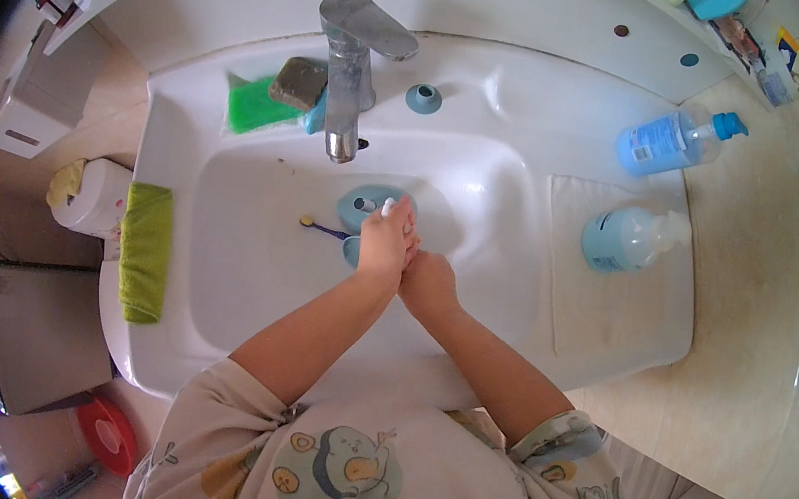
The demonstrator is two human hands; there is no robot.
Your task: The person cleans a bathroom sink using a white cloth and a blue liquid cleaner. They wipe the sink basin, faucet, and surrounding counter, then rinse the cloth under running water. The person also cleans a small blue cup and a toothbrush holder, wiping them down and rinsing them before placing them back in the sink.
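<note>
My left hand [383,246] and my right hand [430,281] are pressed together over the washbasin [265,292]. The left lies partly over the fingers of the right. White foam [387,207] shows by the left fingers. Whether anything lies between the palms is hidden. Under the hands sits a light blue drain cover [352,205] with a metal-looking knob. Beside it a dark-handled toothbrush [326,229] points left, and a small light blue cup-like thing [351,251] is partly hidden behind my left hand. Above the basin stands a chrome faucet [348,84]; no water stream is visible.
Left of the faucet lie a green sponge [259,106] and a brown soap bar [299,83]. A green towel [144,254] drapes the left rim. Two pump bottles, one blue [656,143] and one pale blue [616,239], are at right by a white cloth [554,285].
</note>
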